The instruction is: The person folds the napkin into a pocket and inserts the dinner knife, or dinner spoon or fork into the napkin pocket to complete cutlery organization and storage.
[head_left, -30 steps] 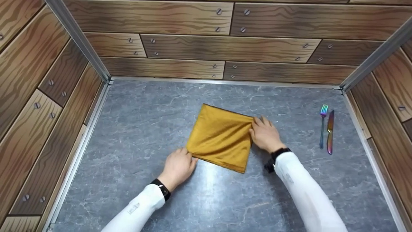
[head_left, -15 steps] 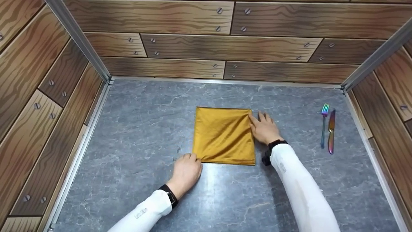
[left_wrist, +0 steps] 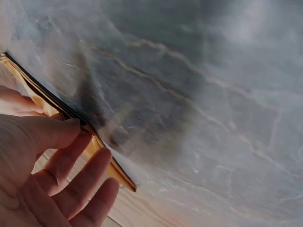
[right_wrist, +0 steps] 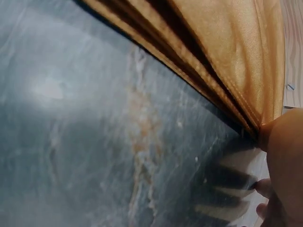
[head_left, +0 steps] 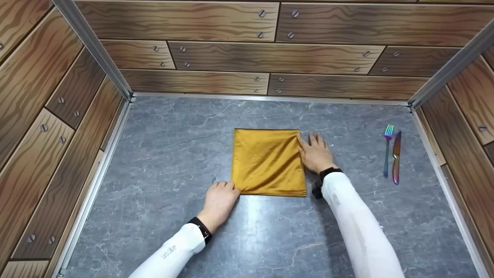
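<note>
A folded mustard-yellow cloth napkin (head_left: 268,162) lies nearly square on the grey surface in the head view, creased towards its far right corner. At its near left corner, my left hand (head_left: 220,201) pinches the edge; in the left wrist view the thumb and index finger of that hand (left_wrist: 61,161) meet over the layered napkin (left_wrist: 45,101). My right hand (head_left: 317,154) is at the far right corner, its outer fingers spread on the surface. The right wrist view has the napkin's folds (right_wrist: 227,52) drawn together at the right hand (right_wrist: 286,161), which partly hides the grip.
A rainbow-coloured fork (head_left: 387,150) and a matching knife (head_left: 396,158) lie side by side at the right. Wood-patterned walls (head_left: 216,58) with metal edging enclose the grey marbled surface (head_left: 170,146) at the back and both sides.
The napkin has turned from a slant to sit nearly straight, mostly in the first half second. My left hand shifted slightly right; the right hand's outer fingers spread away from the napkin.
</note>
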`<action>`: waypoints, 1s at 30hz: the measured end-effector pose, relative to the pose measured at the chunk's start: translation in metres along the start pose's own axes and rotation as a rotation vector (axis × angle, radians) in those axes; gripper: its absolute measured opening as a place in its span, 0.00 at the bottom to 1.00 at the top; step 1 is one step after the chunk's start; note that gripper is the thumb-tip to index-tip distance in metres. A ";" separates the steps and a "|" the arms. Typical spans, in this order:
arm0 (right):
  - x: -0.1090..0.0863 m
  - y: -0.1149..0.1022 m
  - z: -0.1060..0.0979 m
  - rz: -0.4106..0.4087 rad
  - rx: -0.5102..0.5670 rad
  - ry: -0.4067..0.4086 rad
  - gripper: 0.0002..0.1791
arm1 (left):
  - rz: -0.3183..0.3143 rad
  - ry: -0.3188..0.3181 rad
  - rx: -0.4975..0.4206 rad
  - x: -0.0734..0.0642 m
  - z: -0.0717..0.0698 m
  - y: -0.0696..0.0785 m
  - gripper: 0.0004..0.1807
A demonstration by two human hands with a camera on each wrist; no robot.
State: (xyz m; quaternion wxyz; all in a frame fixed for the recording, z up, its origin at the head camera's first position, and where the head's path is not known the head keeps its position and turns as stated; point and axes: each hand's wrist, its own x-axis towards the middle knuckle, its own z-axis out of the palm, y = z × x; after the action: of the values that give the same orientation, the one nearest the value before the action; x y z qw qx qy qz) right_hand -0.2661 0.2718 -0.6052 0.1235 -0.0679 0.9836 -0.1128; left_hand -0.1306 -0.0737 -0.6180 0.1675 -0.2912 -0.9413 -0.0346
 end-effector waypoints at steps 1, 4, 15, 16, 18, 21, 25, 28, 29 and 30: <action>0.000 0.000 0.000 0.000 0.002 0.004 0.31 | 0.000 -0.007 -0.001 0.000 0.000 0.000 0.03; -0.002 0.002 0.001 0.000 0.019 0.014 0.31 | 0.000 -0.029 -0.010 0.001 0.000 0.000 0.03; -0.040 0.014 0.003 -0.065 0.152 0.126 0.33 | -0.003 -0.016 -0.035 0.008 -0.002 0.000 0.07; -0.046 0.014 0.004 -0.073 0.159 0.138 0.33 | -0.006 -0.026 -0.038 0.011 -0.004 0.000 0.08; -0.057 0.015 0.005 -0.084 0.176 0.148 0.31 | -0.012 -0.063 -0.052 0.018 -0.008 0.002 0.10; -0.074 0.015 0.008 -0.092 0.198 0.149 0.28 | -0.005 -0.127 -0.101 0.033 -0.011 0.010 0.09; -0.093 0.016 0.013 -0.106 0.201 0.188 0.24 | 0.031 -0.177 -0.203 0.055 -0.010 0.030 0.13; -0.106 0.017 0.017 -0.113 0.201 0.226 0.22 | 0.066 -0.202 -0.244 0.070 -0.007 0.047 0.14; -0.110 0.017 0.018 -0.112 0.205 0.233 0.22 | 0.078 -0.207 -0.249 0.074 -0.005 0.052 0.13; -0.114 0.017 0.019 -0.107 0.209 0.238 0.21 | 0.092 -0.212 -0.253 0.078 -0.004 0.057 0.12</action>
State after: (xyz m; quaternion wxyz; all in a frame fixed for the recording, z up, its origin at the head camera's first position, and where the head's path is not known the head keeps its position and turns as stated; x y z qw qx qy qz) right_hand -0.1536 0.3027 -0.6010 0.0063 -0.0933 0.9691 -0.2282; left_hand -0.1582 0.0150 -0.5902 0.0309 -0.3546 -0.9275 -0.1143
